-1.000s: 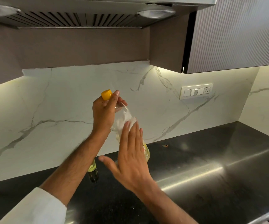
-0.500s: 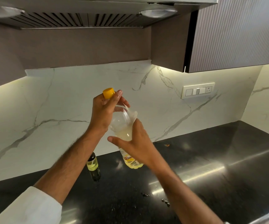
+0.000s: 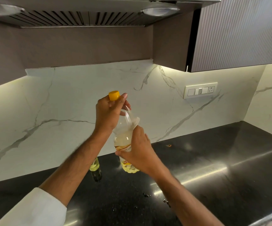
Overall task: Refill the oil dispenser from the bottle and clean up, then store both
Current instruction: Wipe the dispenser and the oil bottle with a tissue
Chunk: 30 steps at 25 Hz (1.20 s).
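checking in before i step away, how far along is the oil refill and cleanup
Looks done: the dispenser stands on the black counter with oil in it, and the yellow cap is on the oil bottle. In hand: the left hand grips the bottle's neck while the right hand grips its body, held up off the counter. Left: droplets on the counter, probably oil, need wiping, then both need storing.

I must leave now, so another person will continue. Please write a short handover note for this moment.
Left hand grips the neck of the oil bottle, yellow cap on.
Right hand holds the bottle's body above the black counter.
Oil dispenser stands on the counter, behind the left forearm.
Droplets lie on the counter.
Left: wipe up, store both.
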Each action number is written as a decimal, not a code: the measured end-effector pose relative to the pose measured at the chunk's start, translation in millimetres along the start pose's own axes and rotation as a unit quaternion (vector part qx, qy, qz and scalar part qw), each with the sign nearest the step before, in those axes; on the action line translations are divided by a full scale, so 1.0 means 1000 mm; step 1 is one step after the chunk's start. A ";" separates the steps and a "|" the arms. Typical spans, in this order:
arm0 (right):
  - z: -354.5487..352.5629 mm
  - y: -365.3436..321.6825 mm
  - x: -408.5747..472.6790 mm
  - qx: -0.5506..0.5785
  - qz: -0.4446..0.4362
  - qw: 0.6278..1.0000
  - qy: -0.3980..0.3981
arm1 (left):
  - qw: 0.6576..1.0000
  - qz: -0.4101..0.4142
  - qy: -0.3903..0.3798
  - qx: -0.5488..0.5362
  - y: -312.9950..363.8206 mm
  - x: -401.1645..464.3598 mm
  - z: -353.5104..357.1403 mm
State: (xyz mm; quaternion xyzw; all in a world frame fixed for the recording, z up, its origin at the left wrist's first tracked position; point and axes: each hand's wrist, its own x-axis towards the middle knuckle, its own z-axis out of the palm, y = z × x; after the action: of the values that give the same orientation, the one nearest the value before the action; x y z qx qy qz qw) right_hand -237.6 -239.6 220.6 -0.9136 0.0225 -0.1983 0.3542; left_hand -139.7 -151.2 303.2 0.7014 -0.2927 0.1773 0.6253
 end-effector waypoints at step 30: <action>0.031 -0.011 -0.023 -0.166 -0.097 0.969 0.153 | 0.992 -0.035 0.068 -0.096 0.005 -0.001 -0.004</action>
State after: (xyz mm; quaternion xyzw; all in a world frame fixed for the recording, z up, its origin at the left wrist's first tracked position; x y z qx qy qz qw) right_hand -248.2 -207.1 198.9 -0.9163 0.0202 -0.3628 0.1686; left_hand -142.9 -147.4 307.4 0.6343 -0.2409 0.1735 0.7138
